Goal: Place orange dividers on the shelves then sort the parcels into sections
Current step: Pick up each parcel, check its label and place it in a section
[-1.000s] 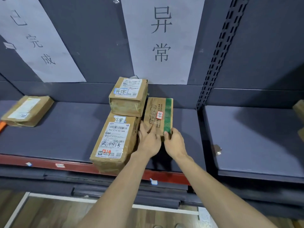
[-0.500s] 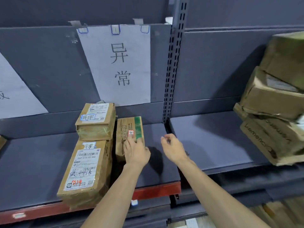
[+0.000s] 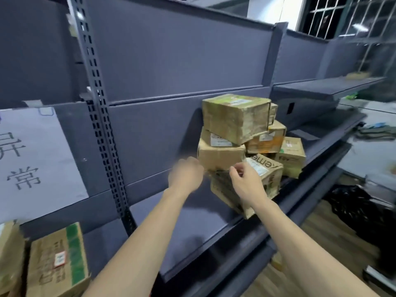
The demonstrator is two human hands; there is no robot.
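A pile of several brown cardboard parcels (image 3: 235, 118) stands on the grey shelf (image 3: 192, 228) at centre right. My left hand (image 3: 185, 173) is blurred, at the left edge of the pile beside the middle parcel (image 3: 220, 154); I cannot tell if it grips anything. My right hand (image 3: 246, 181) rests with spread fingers on the tilted bottom parcel (image 3: 267, 174), which carries a white label. The green-striped parcel (image 3: 57, 262) lies alone at lower left. No orange divider is in view.
A perforated upright post (image 3: 100, 129) splits the two shelf bays. A white paper sign (image 3: 27, 159) hangs on the left back panel. Another shelf (image 3: 325, 86) continues to the right. Black bags (image 3: 360, 213) lie on the wooden floor below.
Both hands have left the green-striped parcel and moved right to the parcel pile. My view has swung right, so the pile is now central.
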